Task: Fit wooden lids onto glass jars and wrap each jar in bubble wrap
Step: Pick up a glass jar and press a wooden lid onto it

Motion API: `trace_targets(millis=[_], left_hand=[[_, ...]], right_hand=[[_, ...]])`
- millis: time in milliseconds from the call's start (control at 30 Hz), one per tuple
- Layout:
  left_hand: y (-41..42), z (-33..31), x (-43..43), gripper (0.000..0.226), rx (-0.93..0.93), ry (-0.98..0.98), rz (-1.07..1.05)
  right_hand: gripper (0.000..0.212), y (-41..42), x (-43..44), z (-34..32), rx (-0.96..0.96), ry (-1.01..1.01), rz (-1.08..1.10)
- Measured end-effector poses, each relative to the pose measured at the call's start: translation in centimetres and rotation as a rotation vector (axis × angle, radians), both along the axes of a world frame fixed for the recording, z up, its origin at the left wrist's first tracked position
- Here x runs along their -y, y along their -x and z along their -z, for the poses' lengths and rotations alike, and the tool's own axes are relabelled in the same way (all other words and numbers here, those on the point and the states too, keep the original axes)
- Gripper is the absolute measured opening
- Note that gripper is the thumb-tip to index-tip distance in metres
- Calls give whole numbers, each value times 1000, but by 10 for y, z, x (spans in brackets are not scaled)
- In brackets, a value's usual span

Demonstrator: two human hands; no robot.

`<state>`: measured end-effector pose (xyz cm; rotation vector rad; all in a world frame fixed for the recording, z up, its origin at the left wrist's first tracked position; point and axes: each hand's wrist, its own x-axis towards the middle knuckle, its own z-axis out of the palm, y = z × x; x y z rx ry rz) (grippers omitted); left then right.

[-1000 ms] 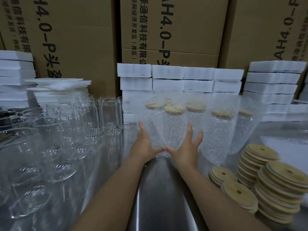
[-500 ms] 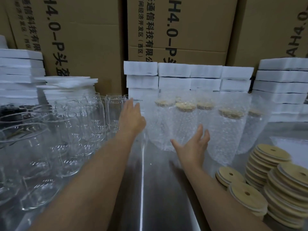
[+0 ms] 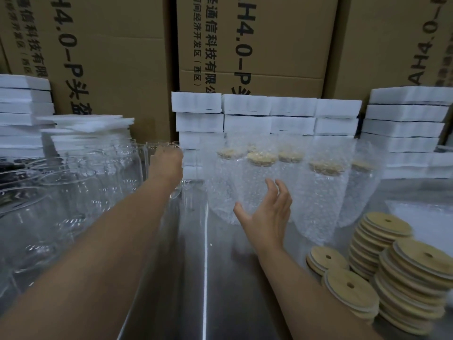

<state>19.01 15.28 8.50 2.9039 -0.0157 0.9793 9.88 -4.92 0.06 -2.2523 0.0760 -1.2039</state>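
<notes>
Four lid stacks – left hand over bare jar

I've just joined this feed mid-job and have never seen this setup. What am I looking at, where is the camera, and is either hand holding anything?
There is no machine here. A person works bare-handed, and the single picture comes from a camera worn on their head, looking forward and down. The left hand reaches to the rim of a jar at the back of the empty glass jars on the left. Blur hides whether it grips that jar. The right hand hovers open with fingers spread, holding nothing, in front of the wrapped jars, which stand in bubble wrap with lids on. Stacks of wooden lids sit at the right on the metal table. White foam blocks and cardboard boxes stand behind.
</notes>
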Motion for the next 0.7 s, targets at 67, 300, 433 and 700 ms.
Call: trace_targets(millis=[67,300,433,700], left_hand=[[18,10,4,29,133,-32,65],[91,23,22,25,612,-118,330],[129,28,34,25,736,-133,475],[182,50,90,28,829,-117,716]], right_hand=[[76,4,-1,-2,42,27,-6],[70,31,-6,-4,162,173,-131],[82,53,-10,-4,111,176,-291],[84,82,2,-5,-63,-156,-435]])
